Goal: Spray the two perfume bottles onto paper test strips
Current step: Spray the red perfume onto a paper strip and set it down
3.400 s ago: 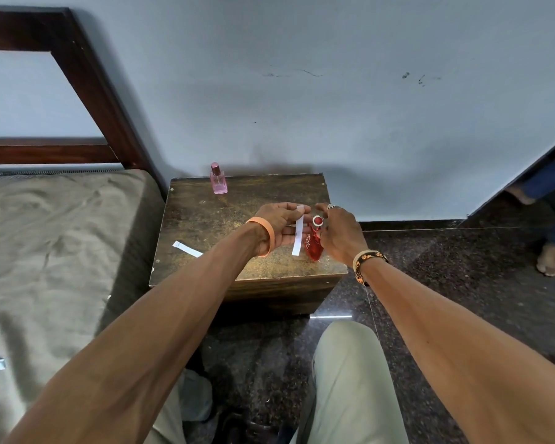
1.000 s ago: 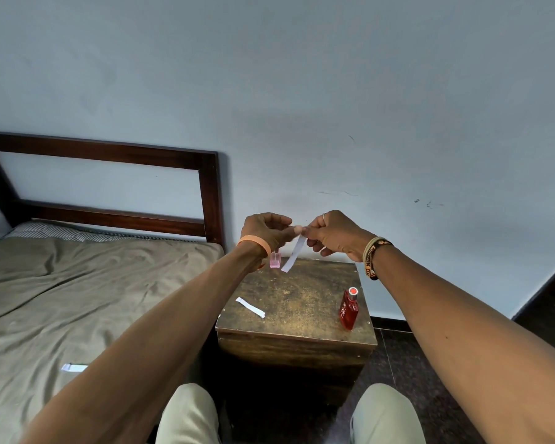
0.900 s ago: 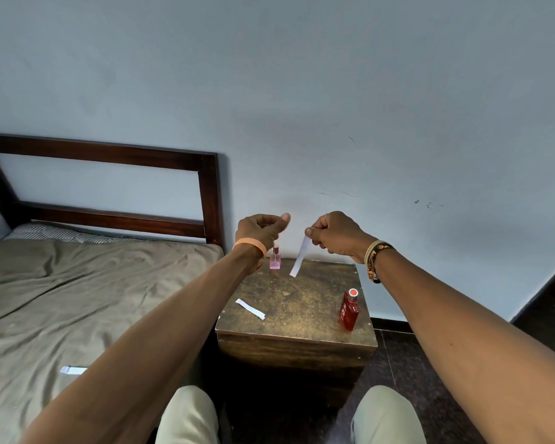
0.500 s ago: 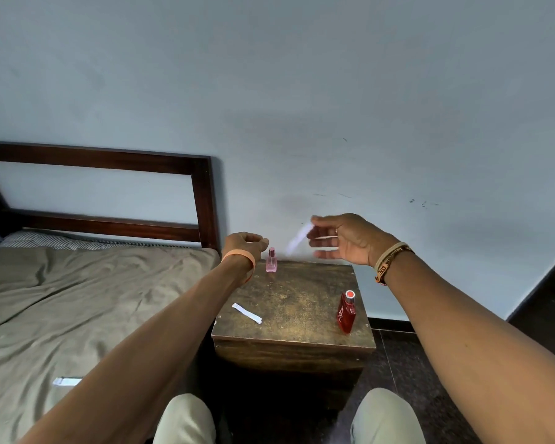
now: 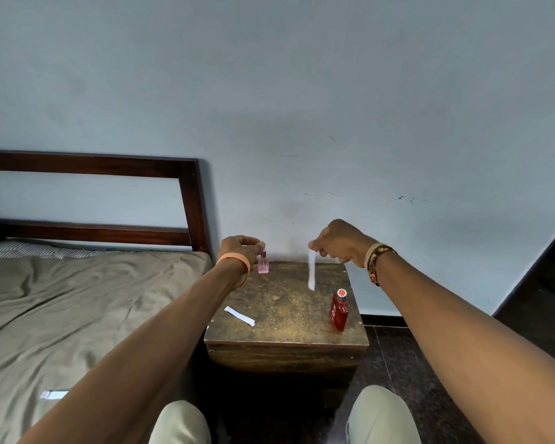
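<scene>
Pale blue wall [image 5: 302, 91] fills everything beyond the left hand [image 5: 242, 251] and the right hand [image 5: 337, 243]. Way out to the left of the left hand is a bed [image 5: 77, 315] with a rumpled olive sheet, plus a dark wooden headboard [image 5: 188, 200] behind it. Dark floor [image 5: 526, 331] runs off to the right of the right arm.

Below and between the two hands sits a small wooden side table [image 5: 285, 318] with a scuffed top.

Left hand has an orange wristband [image 5: 234, 262], and its fingers are curled in. The fingertips are right at the cap of the pink bottle [image 5: 263, 265], which stands upright at the back of the table just right of that hand. Honestly can't tell if the fingers actually have the cap or are only next to it.

Right hand, with bracelets [image 5: 375, 261] on the wrist, is up over the back of the table, knuckles high. It pinches the top end of a white paper strip [image 5: 311, 272], which hangs straight down and looks a bit blurred.

The red bottle [image 5: 339, 310] stands upright on the table below the right hand, near the right edge, nobody touching it.

A second strip [image 5: 239, 315] lies flat on the table below the left wrist. A third strip [image 5: 53, 394] is on the sheet, far left of the left forearm.
</scene>
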A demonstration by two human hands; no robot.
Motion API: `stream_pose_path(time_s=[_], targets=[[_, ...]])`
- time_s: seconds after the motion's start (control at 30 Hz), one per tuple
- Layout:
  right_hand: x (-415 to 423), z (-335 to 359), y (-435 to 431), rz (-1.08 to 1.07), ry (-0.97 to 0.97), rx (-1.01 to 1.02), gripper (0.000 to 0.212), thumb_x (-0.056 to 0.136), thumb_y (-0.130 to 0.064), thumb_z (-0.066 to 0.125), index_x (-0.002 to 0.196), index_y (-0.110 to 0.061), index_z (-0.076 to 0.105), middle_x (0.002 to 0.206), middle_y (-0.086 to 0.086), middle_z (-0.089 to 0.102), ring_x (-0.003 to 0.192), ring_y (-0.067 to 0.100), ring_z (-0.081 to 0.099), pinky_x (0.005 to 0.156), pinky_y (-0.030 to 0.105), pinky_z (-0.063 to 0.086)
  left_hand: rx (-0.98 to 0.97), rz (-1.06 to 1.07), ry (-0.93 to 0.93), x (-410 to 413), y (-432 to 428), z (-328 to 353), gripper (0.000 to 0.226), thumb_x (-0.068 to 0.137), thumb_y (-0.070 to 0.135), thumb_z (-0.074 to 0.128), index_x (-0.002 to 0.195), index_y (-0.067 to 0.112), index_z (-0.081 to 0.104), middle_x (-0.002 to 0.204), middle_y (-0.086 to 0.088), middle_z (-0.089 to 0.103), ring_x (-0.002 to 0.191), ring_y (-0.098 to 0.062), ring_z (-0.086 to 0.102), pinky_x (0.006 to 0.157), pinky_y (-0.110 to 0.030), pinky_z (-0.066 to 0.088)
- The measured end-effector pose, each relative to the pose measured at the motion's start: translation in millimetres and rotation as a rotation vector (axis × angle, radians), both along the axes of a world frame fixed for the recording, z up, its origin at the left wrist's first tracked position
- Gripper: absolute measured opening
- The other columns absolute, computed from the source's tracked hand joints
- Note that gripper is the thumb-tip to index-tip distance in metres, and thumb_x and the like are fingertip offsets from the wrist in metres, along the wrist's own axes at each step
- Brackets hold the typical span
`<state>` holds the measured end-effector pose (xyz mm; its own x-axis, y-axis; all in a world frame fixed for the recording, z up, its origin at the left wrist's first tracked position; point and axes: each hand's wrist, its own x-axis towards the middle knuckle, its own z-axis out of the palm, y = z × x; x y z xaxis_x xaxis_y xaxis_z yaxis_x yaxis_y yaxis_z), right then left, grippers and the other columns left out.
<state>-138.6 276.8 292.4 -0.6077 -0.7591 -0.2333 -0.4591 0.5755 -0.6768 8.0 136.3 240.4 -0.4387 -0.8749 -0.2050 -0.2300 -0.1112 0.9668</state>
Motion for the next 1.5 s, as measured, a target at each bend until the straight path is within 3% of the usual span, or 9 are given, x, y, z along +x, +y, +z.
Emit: stream_pose_path(time_s=[0.1,0.17,0.3,0.8,1.0,1.1,1.23,1.3,1.5], targets=[[3,12,7,0.06,-0.758,-0.341,0.015,0.089,-0.023,0.068,0.089,-0.008,0.065,0.08,0.005,0.066,0.074,0.019,0.061,0.07,0.032,0.053,0.015,0.0,0.017,1,-1,-4,0.009,0.088,0.007,0.068,0.081,0.01,0.062,0.075,-0.008,0.062,0.062,-0.019,0.055,0.058,-0.027,0.05],[-1,11,5,0.008,-0.93,-0.453,0.012,0.087,-0.022,0.07,0.087,-0.011,0.065,0.08,0.005,0.066,0.074,0.019,0.062,0.072,0.033,0.054,0.022,0.003,0.013,3,0,-5,0.013,0.088,0.007,0.068,0.077,0.011,0.06,0.072,-0.008,0.062,0.059,-0.018,0.053,0.057,-0.027,0.05],[0,-14,1,-0.097,-0.162,-0.076,0.019,0.09,-0.022,0.069,0.092,-0.003,0.069,0.078,0.008,0.065,0.066,0.017,0.055,0.058,0.026,0.047,0.011,0.015,0.006,4,-2,-8,0.005,0.087,0.009,0.069,0.087,0.008,0.064,0.073,-0.009,0.061,0.059,-0.018,0.054,0.057,-0.028,0.051],[8,-27,7,0.008,-0.143,-0.016,0.016,0.091,-0.021,0.069,0.083,-0.007,0.068,0.072,0.005,0.064,0.062,0.013,0.054,0.06,0.026,0.045,0.018,0.025,0.005,6,-11,-18,0.008,0.086,0.009,0.07,0.092,0.006,0.066,0.069,-0.007,0.062,0.058,-0.017,0.054,0.057,-0.028,0.051],[18,13,13,0.205,-1.152,-0.619,0.008,0.089,-0.02,0.064,0.083,-0.014,0.065,0.075,0.003,0.061,0.069,0.016,0.057,0.07,0.032,0.052,0.012,0.04,-0.005,5,-12,-22,0.005,0.085,0.009,0.07,0.084,0.01,0.065,0.069,-0.008,0.062,0.057,-0.018,0.054,0.056,-0.029,0.05],[19,6,10,0.142,-0.945,-0.462,0.01,0.085,-0.02,0.068,0.082,-0.01,0.067,0.069,0.002,0.06,0.061,0.015,0.054,0.063,0.029,0.051,0.008,0.047,-0.005,6,-13,-25,0.006,0.084,0.01,0.072,0.086,0.008,0.066,0.068,-0.008,0.062,0.057,-0.018,0.054,0.056,-0.029,0.05],[25,-13,6,0.19,-0.053,-0.019,0.017,0.089,-0.021,0.07,0.084,-0.005,0.07,0.07,0.006,0.063,0.061,0.017,0.053,0.058,0.027,0.044,0.008,0.035,0.001,4,-12,-25,0.008,0.084,0.011,0.072,0.09,0.007,0.067,0.07,-0.009,0.063,0.061,-0.021,0.056,0.061,-0.032,0.053],[28,-16,5,0.202,0.107,-0.012,0.017,0.089,-0.024,0.071,0.081,-0.009,0.07,0.07,0.004,0.064,0.061,0.014,0.053,0.06,0.026,0.044,0.005,0.036,0.001,4,-11,-24,0.007,0.084,0.01,0.072,0.089,0.008,0.067,0.072,-0.009,0.064,0.062,-0.02,0.057,0.065,-0.033,0.054],[25,11,11,0.21,-1.051,-0.566,0.012,0.089,-0.021,0.066,0.079,-0.014,0.068,0.069,0.001,0.058,0.061,0.013,0.052,0.064,0.029,0.05,-0.01,0.038,-0.006,4,-15,-27,0.009,0.084,0.011,0.072,0.081,0.012,0.064,0.067,-0.006,0.062,0.057,-0.017,0.055,0.056,-0.026,0.051]])
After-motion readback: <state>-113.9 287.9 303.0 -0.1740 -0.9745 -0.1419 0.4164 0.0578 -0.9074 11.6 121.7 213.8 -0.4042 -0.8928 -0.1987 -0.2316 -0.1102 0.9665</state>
